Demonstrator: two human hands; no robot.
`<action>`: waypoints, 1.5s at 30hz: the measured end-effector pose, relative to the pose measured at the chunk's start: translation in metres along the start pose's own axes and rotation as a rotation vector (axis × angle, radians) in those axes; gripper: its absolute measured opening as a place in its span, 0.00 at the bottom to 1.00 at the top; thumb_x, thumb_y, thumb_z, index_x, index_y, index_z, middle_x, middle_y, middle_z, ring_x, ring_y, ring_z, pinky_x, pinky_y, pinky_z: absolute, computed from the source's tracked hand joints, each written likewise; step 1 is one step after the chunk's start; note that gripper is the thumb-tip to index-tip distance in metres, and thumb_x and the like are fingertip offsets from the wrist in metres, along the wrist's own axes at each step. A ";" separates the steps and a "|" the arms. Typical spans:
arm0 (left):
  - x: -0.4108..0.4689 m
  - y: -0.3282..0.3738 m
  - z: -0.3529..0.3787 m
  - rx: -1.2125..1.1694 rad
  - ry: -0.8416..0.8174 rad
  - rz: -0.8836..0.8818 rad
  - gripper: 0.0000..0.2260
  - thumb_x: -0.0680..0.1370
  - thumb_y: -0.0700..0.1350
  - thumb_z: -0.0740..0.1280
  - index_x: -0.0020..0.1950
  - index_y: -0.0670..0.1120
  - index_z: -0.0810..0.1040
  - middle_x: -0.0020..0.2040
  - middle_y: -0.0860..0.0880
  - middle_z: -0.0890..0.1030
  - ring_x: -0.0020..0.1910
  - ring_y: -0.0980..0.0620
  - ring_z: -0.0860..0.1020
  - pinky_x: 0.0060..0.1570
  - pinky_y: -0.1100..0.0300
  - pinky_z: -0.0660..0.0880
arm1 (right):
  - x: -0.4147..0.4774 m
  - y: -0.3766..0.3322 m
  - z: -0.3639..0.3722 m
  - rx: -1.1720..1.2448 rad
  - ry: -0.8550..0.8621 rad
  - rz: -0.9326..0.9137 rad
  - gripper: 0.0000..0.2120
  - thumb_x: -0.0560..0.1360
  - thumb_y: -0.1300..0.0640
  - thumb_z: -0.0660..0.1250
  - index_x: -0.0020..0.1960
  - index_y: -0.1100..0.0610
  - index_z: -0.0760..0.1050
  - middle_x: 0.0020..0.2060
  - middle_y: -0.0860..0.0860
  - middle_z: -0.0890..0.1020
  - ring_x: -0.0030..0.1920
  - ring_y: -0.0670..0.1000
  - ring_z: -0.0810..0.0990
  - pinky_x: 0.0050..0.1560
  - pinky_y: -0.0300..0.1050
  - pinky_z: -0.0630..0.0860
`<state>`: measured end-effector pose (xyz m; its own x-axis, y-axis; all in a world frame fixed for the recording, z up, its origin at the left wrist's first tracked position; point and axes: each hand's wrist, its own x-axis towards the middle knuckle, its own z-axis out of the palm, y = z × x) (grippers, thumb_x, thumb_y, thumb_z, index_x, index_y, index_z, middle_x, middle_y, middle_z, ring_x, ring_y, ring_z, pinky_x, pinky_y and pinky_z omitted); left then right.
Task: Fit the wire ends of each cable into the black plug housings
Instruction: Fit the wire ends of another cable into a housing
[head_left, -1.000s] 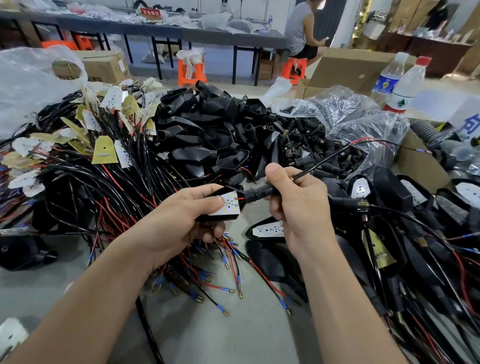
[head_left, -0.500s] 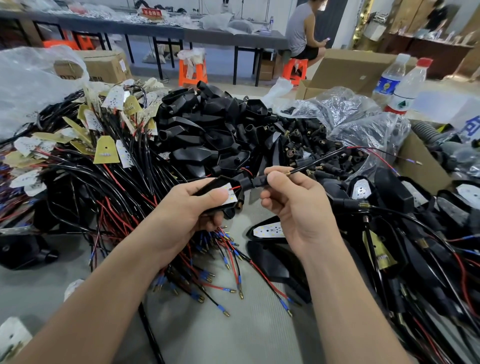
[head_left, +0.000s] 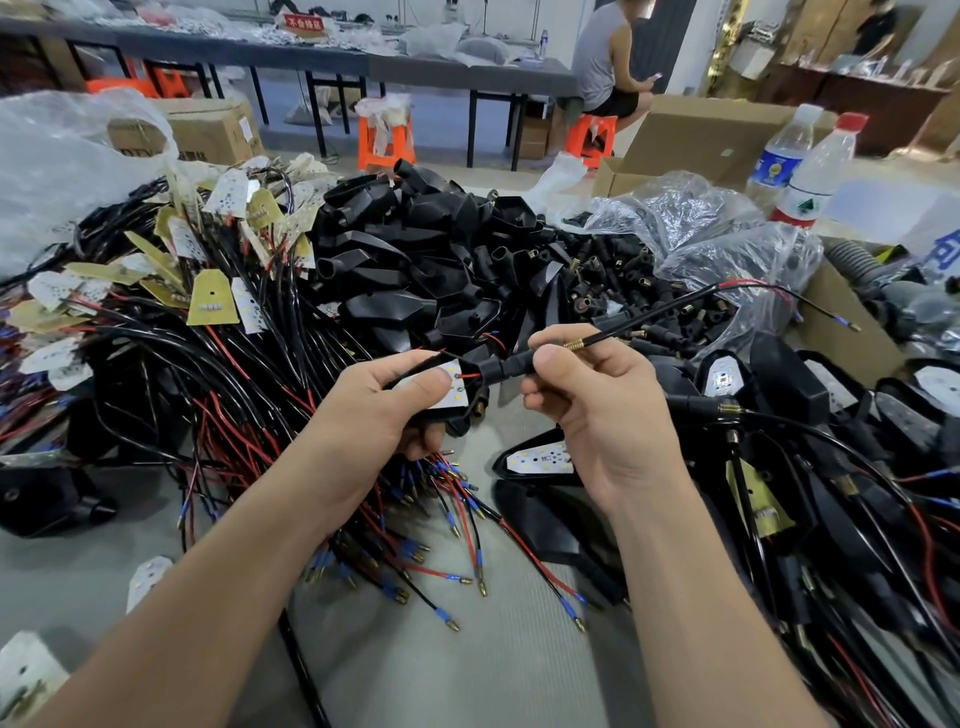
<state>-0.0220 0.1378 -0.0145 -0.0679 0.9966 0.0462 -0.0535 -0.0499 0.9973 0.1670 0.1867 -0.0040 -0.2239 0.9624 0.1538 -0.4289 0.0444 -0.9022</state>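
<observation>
My left hand (head_left: 382, 415) grips a black housing with a white LED board (head_left: 448, 391) on top, thumb pressed on the board. My right hand (head_left: 592, 405) pinches the black stem (head_left: 506, 368) that sticks out of the housing toward the right. A black cable (head_left: 660, 317) with a brass spring collar runs from the stem up and right, ending in red and black wires with tipped ends (head_left: 847, 325). A short red wire shows between board and stem.
A heap of empty black housings (head_left: 415, 260) lies behind my hands, small black stems (head_left: 613, 280) beside it. Tagged cable bundles (head_left: 171, 332) fill the left, assembled units (head_left: 779, 415) the right. Plastic bags, two water bottles (head_left: 810, 171) and cardboard boxes stand farther back.
Both hands have risen slightly and the housing has tilted so the board faces up more. My right hand has slid back along the stem and cable, drawing the cable farther through.
</observation>
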 end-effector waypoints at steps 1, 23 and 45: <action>0.000 -0.001 0.000 0.023 0.006 0.001 0.11 0.84 0.41 0.65 0.51 0.49 0.87 0.36 0.49 0.80 0.30 0.55 0.74 0.28 0.66 0.70 | 0.000 0.000 -0.001 0.010 -0.010 0.001 0.05 0.69 0.64 0.72 0.42 0.57 0.85 0.34 0.53 0.82 0.33 0.51 0.81 0.35 0.40 0.79; 0.001 -0.003 -0.001 -0.028 -0.130 -0.003 0.11 0.78 0.47 0.66 0.56 0.49 0.86 0.39 0.51 0.78 0.35 0.55 0.72 0.36 0.67 0.73 | -0.004 -0.010 -0.003 -0.007 -0.013 0.097 0.05 0.77 0.68 0.69 0.47 0.61 0.83 0.35 0.53 0.82 0.34 0.49 0.81 0.38 0.39 0.80; 0.000 0.007 0.005 -0.347 0.065 -0.098 0.10 0.84 0.36 0.61 0.57 0.39 0.82 0.44 0.43 0.87 0.37 0.52 0.85 0.36 0.64 0.80 | -0.013 -0.024 0.013 -0.893 0.593 -0.218 0.18 0.70 0.38 0.72 0.31 0.51 0.80 0.24 0.41 0.79 0.25 0.43 0.75 0.37 0.34 0.71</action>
<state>-0.0173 0.1378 -0.0068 -0.1085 0.9921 -0.0632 -0.3965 0.0151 0.9179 0.1692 0.1697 0.0207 0.3392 0.8760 0.3429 0.4349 0.1772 -0.8829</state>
